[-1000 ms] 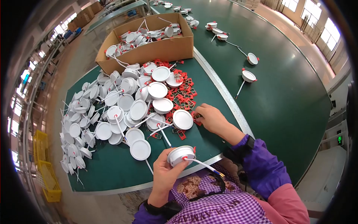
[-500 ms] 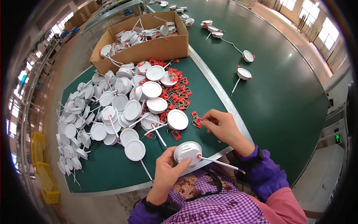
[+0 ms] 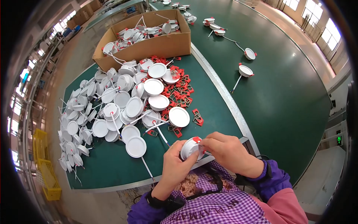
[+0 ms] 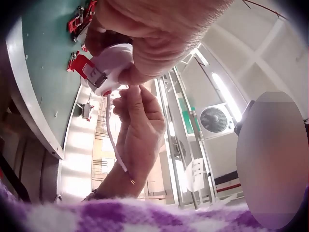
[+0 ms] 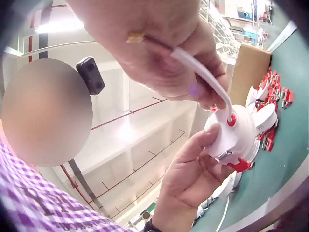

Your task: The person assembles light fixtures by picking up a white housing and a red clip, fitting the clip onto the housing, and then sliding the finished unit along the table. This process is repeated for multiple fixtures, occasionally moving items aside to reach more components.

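My left hand [image 3: 172, 163] grips a round white downlight [image 3: 188, 149] by its rim, just above the table's front edge. A red spring clip [image 4: 83, 66] with a coiled metal spring sits on the lamp's side. My right hand [image 3: 234, 156] is against the lamp's other side, thumb and fingertips pinched together at its housing. Those fingertips hide most of the small clip between them. From a red grommet [image 5: 231, 120] on the lamp's back runs a white cable [image 5: 205, 72] with bare wire ends, passing in front of the right hand in the right wrist view.
Many white downlights [image 3: 100, 128] are heaped on the green table's left, beside a pile of red clips [image 3: 182, 89]. Behind stands a cardboard box [image 3: 149, 50] of lamps. Past a metal rail [image 3: 220, 89], finished-looking lamps [image 3: 245, 71] lie on a green belt [image 3: 276, 104].
My right hand picked at the loose red clips, then came down and toward me to the downlight. My left hand has turned the lamp and moved it slightly right.
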Motion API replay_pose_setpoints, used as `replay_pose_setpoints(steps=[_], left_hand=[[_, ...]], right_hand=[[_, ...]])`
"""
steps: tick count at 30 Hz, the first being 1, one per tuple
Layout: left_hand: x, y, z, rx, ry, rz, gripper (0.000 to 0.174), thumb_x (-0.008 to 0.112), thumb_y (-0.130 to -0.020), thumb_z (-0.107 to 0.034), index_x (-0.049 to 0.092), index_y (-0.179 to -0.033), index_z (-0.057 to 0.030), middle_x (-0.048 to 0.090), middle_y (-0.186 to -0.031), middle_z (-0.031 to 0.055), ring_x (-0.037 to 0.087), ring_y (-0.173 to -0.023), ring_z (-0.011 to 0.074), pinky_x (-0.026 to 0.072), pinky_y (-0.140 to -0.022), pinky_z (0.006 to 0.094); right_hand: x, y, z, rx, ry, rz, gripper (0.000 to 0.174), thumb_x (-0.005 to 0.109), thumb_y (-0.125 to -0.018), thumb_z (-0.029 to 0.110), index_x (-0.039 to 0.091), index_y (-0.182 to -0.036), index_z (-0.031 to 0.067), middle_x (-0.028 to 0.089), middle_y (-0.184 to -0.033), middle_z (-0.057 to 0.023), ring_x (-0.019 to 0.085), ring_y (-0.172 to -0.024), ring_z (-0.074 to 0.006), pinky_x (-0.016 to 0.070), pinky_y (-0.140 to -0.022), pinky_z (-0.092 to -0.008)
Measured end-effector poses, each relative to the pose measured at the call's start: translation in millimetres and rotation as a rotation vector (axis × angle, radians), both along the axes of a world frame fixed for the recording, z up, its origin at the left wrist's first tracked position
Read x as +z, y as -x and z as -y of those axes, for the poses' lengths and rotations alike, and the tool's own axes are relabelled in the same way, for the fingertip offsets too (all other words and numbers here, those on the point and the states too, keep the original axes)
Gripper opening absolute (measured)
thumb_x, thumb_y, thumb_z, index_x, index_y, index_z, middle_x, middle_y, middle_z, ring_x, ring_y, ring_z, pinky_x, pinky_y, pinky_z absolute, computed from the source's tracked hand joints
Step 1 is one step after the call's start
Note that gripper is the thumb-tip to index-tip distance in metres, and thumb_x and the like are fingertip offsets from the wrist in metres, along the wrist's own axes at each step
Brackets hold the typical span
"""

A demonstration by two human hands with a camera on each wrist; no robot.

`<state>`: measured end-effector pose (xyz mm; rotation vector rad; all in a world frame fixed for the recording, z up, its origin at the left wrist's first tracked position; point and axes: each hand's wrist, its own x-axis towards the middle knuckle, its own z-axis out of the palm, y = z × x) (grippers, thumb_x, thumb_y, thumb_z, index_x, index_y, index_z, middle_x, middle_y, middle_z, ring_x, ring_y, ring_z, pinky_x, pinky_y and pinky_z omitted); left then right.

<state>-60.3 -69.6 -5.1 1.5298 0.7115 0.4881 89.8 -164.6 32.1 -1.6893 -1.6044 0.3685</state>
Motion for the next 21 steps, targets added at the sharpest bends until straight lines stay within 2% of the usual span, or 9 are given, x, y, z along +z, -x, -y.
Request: replay_pose_setpoints(steps=[5, 8, 10, 13, 14, 16, 20, 21], left_hand=[[6.9, -1.4, -0.6, -0.002, -0.061, -0.028, 0.026, 0.069, -0.075, -0.006, 0.061, -0.099, 0.0016, 0.061, -0.090, 0.0046, 0.057, -0.078, 0.0088, 0.0458, -0.068, 0.0219], [10.0, -3.0, -2.7, -0.029, -0.198, -0.032, 0.026, 0.069, -0.074, -0.006, 0.061, -0.097, 0.0016, 0.060, -0.087, 0.0051, 0.057, -0.075, 0.0104, 0.0451, -0.065, 0.0233], [10.2, -2.9, -3.1, -0.036, -0.256, -0.010, 0.027, 0.068, -0.074, -0.012, 0.061, -0.097, 0.0001, 0.057, -0.081, 0.0097, 0.057, -0.070, 0.0200, 0.0448, -0.061, 0.0300], [6.6, -0.7, -5.3, -0.065, -0.353, -0.018, 0.027, 0.067, -0.074, -0.010, 0.060, -0.098, -0.0001, 0.057, -0.081, 0.0103, 0.057, -0.070, 0.0219, 0.0451, -0.061, 0.0310], [7.3, -0.8, -5.1, -0.064, -0.352, -0.018, 0.027, 0.067, -0.074, -0.010, 0.060, -0.098, -0.0001, 0.057, -0.081, 0.0103, 0.057, -0.070, 0.0219, 0.0451, -0.061, 0.0310], [9.8, -0.2, -4.9, -0.046, -0.319, -0.030, 0.025, 0.069, -0.072, -0.006, 0.061, -0.095, 0.0008, 0.057, -0.079, 0.0064, 0.056, -0.071, 0.0143, 0.0430, -0.062, 0.0258], [13.5, 1.4, -10.1, -0.050, -0.383, -0.011, 0.024, 0.069, -0.072, -0.007, 0.062, -0.093, 0.0010, 0.056, -0.079, 0.0061, 0.055, -0.070, 0.0142, 0.0425, -0.061, 0.0257], [14.8, 2.4, -10.4, -0.080, -0.351, 0.009, 0.024, 0.069, -0.072, -0.007, 0.061, -0.094, 0.0009, 0.056, -0.079, 0.0060, 0.055, -0.070, 0.0142, 0.0424, -0.061, 0.0257]], right_hand=[[-0.9, 2.0, 2.1, 0.043, 0.020, 0.124, 0.025, 0.056, -0.069, -0.005, 0.055, -0.093, 0.0010, 0.056, -0.083, -0.0102, 0.060, -0.069, -0.0278, 0.0496, -0.057, -0.0349], [-2.8, 1.9, 2.1, 0.045, 0.017, 0.133, 0.026, 0.055, -0.068, -0.006, 0.055, -0.093, 0.0012, 0.056, -0.082, -0.0103, 0.060, -0.068, -0.0277, 0.0494, -0.056, -0.0352], [-4.5, 3.6, 2.3, 0.040, 0.011, 0.139, 0.025, 0.055, -0.068, -0.006, 0.055, -0.093, 0.0010, 0.056, -0.082, -0.0103, 0.060, -0.067, -0.0277, 0.0493, -0.055, -0.0352], [-9.8, 9.6, 4.4, 0.019, -0.016, 0.141, 0.026, 0.055, -0.068, -0.006, 0.055, -0.092, 0.0014, 0.055, -0.081, -0.0103, 0.060, -0.067, -0.0280, 0.0491, -0.055, -0.0353], [-11.2, 10.7, 4.2, 0.007, -0.036, 0.139, 0.026, 0.055, -0.067, -0.006, 0.055, -0.093, 0.0019, 0.055, -0.080, -0.0102, 0.060, -0.067, -0.0283, 0.0490, -0.055, -0.0354], [-12.8, 9.0, 0.9, 0.011, -0.030, 0.095, 0.026, 0.056, -0.068, -0.006, 0.056, -0.092, 0.0029, 0.056, -0.081, -0.0103, 0.060, -0.067, -0.0283, 0.0489, -0.055, -0.0353], [-11.0, 6.7, -2.1, 0.025, -0.055, 0.039, 0.024, 0.061, -0.069, -0.004, 0.057, -0.091, 0.0048, 0.057, -0.084, -0.0103, 0.059, -0.068, -0.0292, 0.0487, -0.055, -0.0353], [-11.2, 3.1, -3.2, 0.005, -0.063, -0.025, 0.023, 0.063, -0.070, -0.002, 0.058, -0.091, 0.0044, 0.059, -0.084, -0.0100, 0.060, -0.067, -0.0269, 0.0486, -0.055, -0.0341]])
